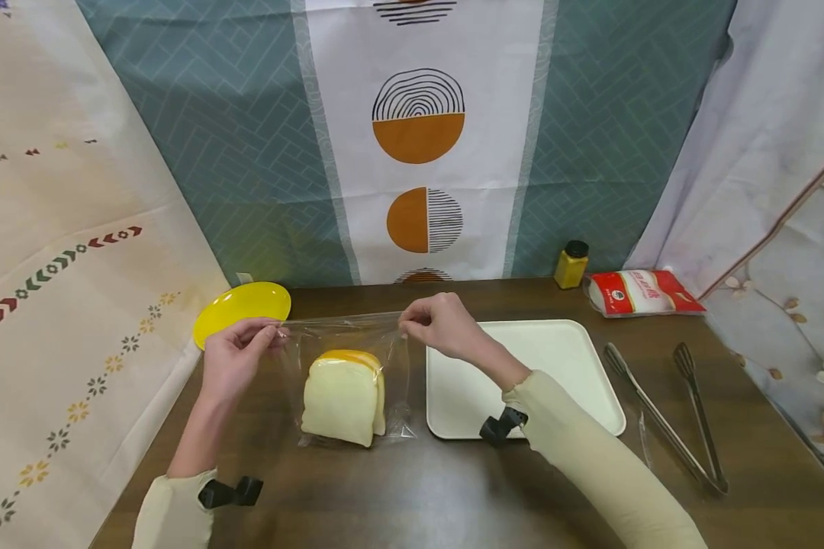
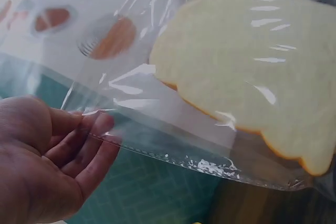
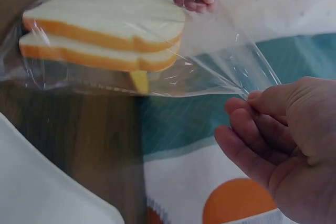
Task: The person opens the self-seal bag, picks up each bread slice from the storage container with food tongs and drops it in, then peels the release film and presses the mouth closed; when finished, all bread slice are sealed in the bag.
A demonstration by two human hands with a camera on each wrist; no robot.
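Note:
A clear plastic bag (image 1: 398,381) is stretched between both hands, with two slices of bread (image 1: 339,400) inside it. My left hand (image 1: 236,354) pinches the bag's upper left corner between thumb and fingers; the left wrist view shows the same hand (image 2: 63,156) at the bag's edge. At the upper right corner, my right hand (image 1: 442,324) pinches the film, and its thumb and forefinger meet on it in the right wrist view, where the hand (image 3: 283,140) is large. The slices (image 3: 105,30) lie one against the other, pale with orange-brown crusts.
Right of the bag lies a white tray (image 1: 522,381), partly under my right forearm. Behind my left hand is a yellow plate (image 1: 243,305). Metal tongs (image 1: 666,427) rest at the right, near a red and white package (image 1: 642,293) and a yellow bottle with a black cap (image 1: 571,265).

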